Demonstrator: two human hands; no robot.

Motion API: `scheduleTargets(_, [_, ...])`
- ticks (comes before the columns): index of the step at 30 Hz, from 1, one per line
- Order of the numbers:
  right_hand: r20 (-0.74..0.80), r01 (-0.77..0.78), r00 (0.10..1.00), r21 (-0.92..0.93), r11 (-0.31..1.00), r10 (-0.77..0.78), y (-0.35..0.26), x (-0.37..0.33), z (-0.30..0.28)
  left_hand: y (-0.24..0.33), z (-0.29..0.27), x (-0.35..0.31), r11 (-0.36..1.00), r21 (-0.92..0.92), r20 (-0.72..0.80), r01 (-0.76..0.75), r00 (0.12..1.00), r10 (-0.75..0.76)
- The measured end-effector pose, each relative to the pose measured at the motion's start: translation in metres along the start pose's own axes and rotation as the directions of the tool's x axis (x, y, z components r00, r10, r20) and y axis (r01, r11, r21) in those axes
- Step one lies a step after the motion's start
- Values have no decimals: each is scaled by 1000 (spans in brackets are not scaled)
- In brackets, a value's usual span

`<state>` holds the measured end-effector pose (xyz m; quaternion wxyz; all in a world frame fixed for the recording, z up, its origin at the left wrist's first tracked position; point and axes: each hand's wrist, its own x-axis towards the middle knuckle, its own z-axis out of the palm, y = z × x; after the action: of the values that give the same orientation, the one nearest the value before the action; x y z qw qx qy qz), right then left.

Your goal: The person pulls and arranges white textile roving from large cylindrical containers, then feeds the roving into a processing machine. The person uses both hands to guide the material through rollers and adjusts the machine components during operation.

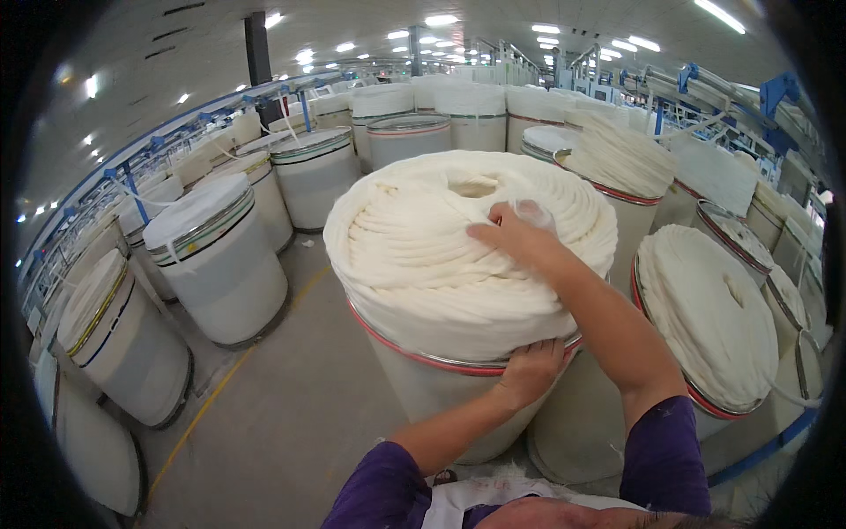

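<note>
A tall cream-white can (401,361) with a red-banded metal rim stands in front of me. Thick white cotton sliver (423,229) is coiled high above that rim, with a round hole near the far side of the coil. My left hand (531,375) grips the near right part of the rim, its fingers against the underside of the sliver. On top of the coil, just on the near side of the hole, my right hand (515,236) is closed with thumb and forefinger drawn together. A whitish wisp shows by its knuckles; what lies between the fingertips is mostly hidden.
Another full sliver can (705,317) stands close on the right, with more cans behind it. Rows of cans (220,264) line the left and the back. A yellow line (216,392) runs along the grey floor. Blue-bracketed machinery (780,97) rises at the right.
</note>
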<state>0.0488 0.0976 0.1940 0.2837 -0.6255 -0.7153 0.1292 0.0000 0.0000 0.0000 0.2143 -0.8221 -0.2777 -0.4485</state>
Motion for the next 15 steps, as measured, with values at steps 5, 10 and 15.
scheduleTargets(5, [-265,306,948,604,736,-177,2,-65,-37,19,-17,-3,994,100,-4,-37,999,37])
scheduleTargets(10, [-282,323,942,911,-258,184,45,-184,-47,12,-28,-3,992,82,-15,-96,995,98])
scheduleTargets(15, [-326,560,732,787,-258,598,111,-321,-6,2,-41,-12,968,-212,90,-135,983,157])
